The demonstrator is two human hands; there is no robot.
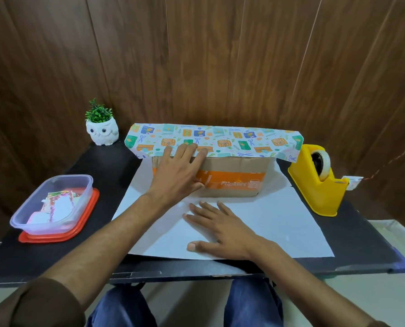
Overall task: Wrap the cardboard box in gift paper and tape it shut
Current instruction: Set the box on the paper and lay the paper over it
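A brown cardboard box (234, 185) with an orange tape band stands on a sheet of gift paper (255, 223), white side up. The paper's far part is folded over the box top, its printed side (220, 140) hanging over the front edge. My left hand (180, 171) lies against the box front with straight fingers pressing the printed flap's edge. Flat on the white paper in front of the box rests my right hand (220, 230), fingers spread.
A yellow tape dispenser (319, 182) stands at the right of the black table (362, 244). At the left, a clear plastic container (52, 204) with paper tags sits on an orange lid. A white owl pot with a plant (102, 131) is at the back left.
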